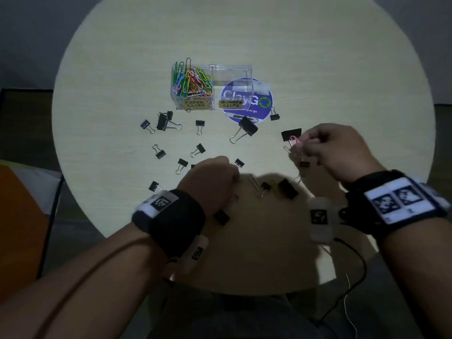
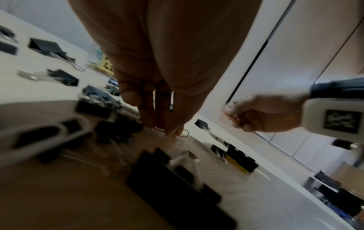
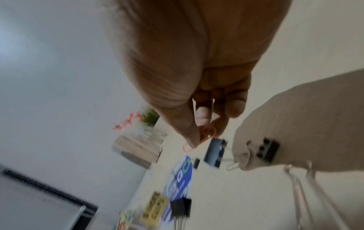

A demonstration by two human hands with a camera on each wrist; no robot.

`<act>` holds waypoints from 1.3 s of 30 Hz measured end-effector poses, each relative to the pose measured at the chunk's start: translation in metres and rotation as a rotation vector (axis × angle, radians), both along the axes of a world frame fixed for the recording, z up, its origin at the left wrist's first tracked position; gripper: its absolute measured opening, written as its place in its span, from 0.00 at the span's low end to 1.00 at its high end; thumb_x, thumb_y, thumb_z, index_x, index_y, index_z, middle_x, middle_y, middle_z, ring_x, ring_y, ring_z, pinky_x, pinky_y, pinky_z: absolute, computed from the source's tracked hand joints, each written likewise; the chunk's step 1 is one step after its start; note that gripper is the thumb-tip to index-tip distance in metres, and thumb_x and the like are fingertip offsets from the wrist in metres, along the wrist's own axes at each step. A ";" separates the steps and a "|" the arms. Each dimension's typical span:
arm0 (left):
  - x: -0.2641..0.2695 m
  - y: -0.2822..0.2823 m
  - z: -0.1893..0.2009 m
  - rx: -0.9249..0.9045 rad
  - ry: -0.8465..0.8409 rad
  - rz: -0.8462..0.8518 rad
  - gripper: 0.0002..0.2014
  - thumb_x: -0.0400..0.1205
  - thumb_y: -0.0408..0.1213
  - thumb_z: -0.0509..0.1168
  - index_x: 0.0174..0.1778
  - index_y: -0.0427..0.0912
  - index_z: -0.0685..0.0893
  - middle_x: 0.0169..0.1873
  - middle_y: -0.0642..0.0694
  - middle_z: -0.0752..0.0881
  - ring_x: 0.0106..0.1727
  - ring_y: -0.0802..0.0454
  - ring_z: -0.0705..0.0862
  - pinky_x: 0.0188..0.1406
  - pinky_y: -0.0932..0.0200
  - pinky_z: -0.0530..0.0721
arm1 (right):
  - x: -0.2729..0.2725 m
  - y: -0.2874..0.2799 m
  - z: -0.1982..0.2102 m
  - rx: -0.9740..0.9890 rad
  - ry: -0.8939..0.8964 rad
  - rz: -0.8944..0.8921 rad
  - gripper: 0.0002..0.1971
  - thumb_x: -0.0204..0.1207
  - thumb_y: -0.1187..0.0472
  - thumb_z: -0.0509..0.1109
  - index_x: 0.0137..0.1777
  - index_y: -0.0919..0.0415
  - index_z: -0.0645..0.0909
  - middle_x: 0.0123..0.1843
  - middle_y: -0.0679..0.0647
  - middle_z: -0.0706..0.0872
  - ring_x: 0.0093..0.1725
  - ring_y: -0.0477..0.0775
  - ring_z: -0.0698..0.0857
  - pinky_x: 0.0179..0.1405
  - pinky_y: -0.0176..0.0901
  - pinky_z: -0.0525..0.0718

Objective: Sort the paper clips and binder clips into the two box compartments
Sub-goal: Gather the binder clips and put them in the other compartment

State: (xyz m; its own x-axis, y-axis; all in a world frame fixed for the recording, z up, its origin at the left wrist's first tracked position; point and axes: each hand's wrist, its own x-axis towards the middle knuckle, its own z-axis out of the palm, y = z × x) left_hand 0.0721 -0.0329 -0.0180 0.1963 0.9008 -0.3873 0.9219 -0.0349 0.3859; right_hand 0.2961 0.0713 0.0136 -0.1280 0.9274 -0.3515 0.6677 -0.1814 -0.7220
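Observation:
A clear two-part box (image 1: 212, 67) stands mid-table. Its left compartment (image 1: 191, 85), labelled paper clips, is full of coloured paper clips; its right compartment (image 1: 232, 80), labelled binder clips, holds nothing I can see. Several black binder clips (image 1: 247, 127) lie scattered in front of it. My right hand (image 1: 304, 143) hovers above the table and pinches a pink paper clip (image 1: 294, 139) (image 3: 205, 132) between thumb and fingers. My left hand (image 1: 232, 181) is down on the table, its bunched fingertips (image 2: 173, 131) pinching a thin wire paper clip (image 2: 185, 135). The wrist views are blurred.
A round blue sticker (image 1: 260, 104) lies under the box's right end. More binder clips (image 1: 288, 189) lie between my hands, one (image 1: 291, 134) just left of the right hand. The round table's near edge (image 1: 244, 293) is by my lap, and a cable (image 1: 352, 253) hangs there.

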 end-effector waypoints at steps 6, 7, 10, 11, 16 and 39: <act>-0.027 -0.011 -0.009 0.081 -0.086 0.172 0.13 0.77 0.34 0.61 0.51 0.45 0.89 0.46 0.43 0.86 0.49 0.41 0.83 0.48 0.51 0.82 | 0.032 -0.030 0.001 -0.045 -0.043 0.024 0.02 0.73 0.63 0.76 0.41 0.56 0.89 0.34 0.53 0.91 0.37 0.57 0.89 0.42 0.52 0.87; -0.028 -0.012 -0.009 0.091 -0.093 0.184 0.11 0.78 0.31 0.63 0.51 0.44 0.89 0.46 0.43 0.86 0.50 0.42 0.83 0.48 0.51 0.81 | 0.028 -0.039 -0.004 -0.014 -0.075 0.088 0.02 0.73 0.62 0.76 0.40 0.55 0.89 0.33 0.51 0.91 0.34 0.53 0.88 0.42 0.50 0.86; -0.022 -0.011 -0.009 0.134 -0.163 0.186 0.12 0.77 0.31 0.63 0.51 0.43 0.89 0.47 0.43 0.87 0.50 0.43 0.83 0.49 0.51 0.81 | 0.009 -0.069 -0.015 0.060 -0.202 0.340 0.03 0.73 0.57 0.74 0.40 0.48 0.85 0.35 0.43 0.87 0.34 0.43 0.83 0.37 0.35 0.76; -0.019 -0.010 -0.007 0.140 -0.189 0.198 0.12 0.76 0.33 0.61 0.50 0.44 0.89 0.46 0.43 0.87 0.49 0.43 0.83 0.49 0.52 0.81 | 0.006 -0.075 -0.018 0.067 -0.216 0.351 0.02 0.74 0.57 0.74 0.41 0.48 0.84 0.36 0.43 0.86 0.36 0.44 0.82 0.36 0.33 0.73; -0.037 -0.016 0.006 0.112 -0.441 0.767 0.04 0.78 0.37 0.68 0.41 0.49 0.88 0.39 0.51 0.91 0.40 0.53 0.88 0.40 0.60 0.86 | 0.007 -0.076 -0.030 0.242 -0.311 0.337 0.05 0.75 0.55 0.70 0.46 0.54 0.85 0.40 0.49 0.89 0.39 0.52 0.85 0.41 0.41 0.76; -0.135 -0.025 0.027 0.195 -0.538 1.077 0.01 0.76 0.37 0.74 0.40 0.45 0.90 0.36 0.46 0.91 0.33 0.53 0.85 0.37 0.60 0.82 | -0.022 0.011 0.048 0.085 0.224 -0.145 0.09 0.70 0.69 0.78 0.50 0.65 0.88 0.39 0.61 0.89 0.31 0.45 0.85 0.36 0.35 0.87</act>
